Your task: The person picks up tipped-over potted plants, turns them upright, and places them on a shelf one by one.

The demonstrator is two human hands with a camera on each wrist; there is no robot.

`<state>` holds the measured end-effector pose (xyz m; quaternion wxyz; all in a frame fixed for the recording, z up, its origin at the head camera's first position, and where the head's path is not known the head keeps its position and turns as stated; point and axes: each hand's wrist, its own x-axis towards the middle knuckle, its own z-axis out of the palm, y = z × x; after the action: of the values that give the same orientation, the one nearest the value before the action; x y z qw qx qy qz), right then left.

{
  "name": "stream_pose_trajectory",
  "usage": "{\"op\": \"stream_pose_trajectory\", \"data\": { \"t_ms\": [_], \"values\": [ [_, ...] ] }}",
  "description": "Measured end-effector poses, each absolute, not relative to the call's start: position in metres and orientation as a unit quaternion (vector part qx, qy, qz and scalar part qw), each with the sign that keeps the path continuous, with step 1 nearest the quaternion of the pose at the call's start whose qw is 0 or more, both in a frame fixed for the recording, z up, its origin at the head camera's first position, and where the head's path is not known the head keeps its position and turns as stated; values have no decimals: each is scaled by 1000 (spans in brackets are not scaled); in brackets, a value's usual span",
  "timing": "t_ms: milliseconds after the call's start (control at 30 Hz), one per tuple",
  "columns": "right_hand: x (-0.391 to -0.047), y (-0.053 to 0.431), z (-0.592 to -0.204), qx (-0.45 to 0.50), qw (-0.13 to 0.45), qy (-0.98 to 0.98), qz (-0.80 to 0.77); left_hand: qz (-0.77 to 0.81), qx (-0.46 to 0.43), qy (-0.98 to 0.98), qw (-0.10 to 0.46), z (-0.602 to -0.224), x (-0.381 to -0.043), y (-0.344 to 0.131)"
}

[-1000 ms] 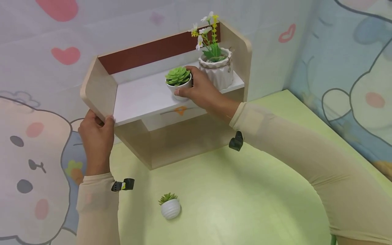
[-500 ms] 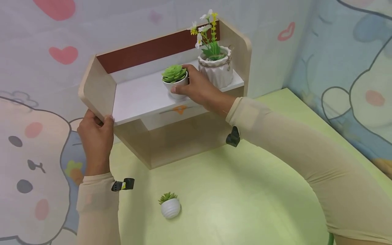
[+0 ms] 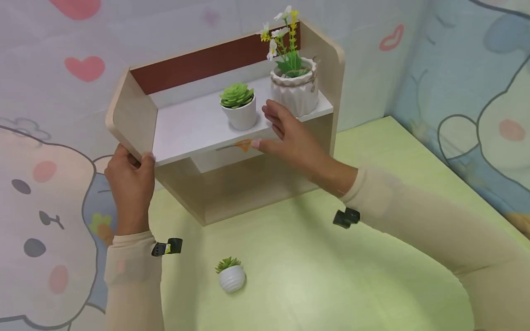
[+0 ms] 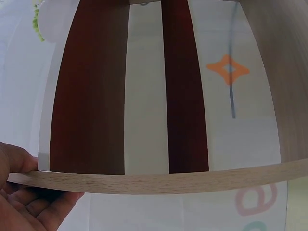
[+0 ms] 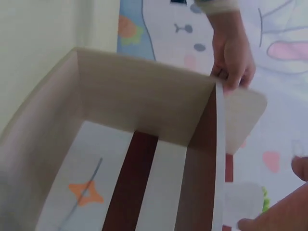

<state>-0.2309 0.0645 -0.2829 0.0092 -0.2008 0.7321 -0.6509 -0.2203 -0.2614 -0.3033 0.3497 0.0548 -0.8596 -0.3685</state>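
A green succulent in a smooth white pot (image 3: 243,116) stands upright on the white top board of a small wooden shelf (image 3: 186,131). My right hand (image 3: 296,142) is just right of that pot, thumb and fingers spread, holding nothing. With thumb and fingers, my left hand (image 3: 131,188) grips the shelf's left side panel at its front edge; the left wrist view shows that hand (image 4: 29,202) around the panel's edge (image 4: 144,184). Behind my right hand, a fluted white pot (image 3: 295,94) with artificial white and yellow flowers stands at the board's right end.
A small succulent in a ribbed white pot (image 3: 232,278) lies tipped on the pale green table (image 3: 314,276) in front. Behind the shelf is a wall sheet (image 3: 174,27) printed with hearts and cartoon animals. The shelf's lower compartment (image 3: 240,184) faces forward.
My right hand has let go of the succulent pot and drawn back to the right. The pot now stands on the top board, slightly left of where it was. My left hand keeps its grip.
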Motion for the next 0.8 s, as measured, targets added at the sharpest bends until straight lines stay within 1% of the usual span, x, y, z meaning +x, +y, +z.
{"op": "stream_pose_trajectory", "data": {
  "t_ms": [100,167,333,500,600,733,800],
  "values": [
    [-203,73,-304,-240,-35,693,-679,-359,52,-863,351,-302,-219,-261],
    [-187,76,-317,-265,-46,688,-674,-357,54,-865,349,-301,-219,-261],
    [-168,77,-359,-287,-5,712,-641,-355,66,-867,344,-304,-221,-261],
    [-163,73,-407,-249,91,747,-610,-357,70,-867,342,-304,-222,-259],
    [-159,68,-429,-203,181,752,-600,-362,69,-867,337,-303,-223,-257],
    [-150,52,-450,-143,296,729,-600,-364,74,-865,338,-303,-223,-258],
    [-146,41,-457,-118,340,719,-595,-364,80,-863,340,-304,-222,-259]
  ]
}}
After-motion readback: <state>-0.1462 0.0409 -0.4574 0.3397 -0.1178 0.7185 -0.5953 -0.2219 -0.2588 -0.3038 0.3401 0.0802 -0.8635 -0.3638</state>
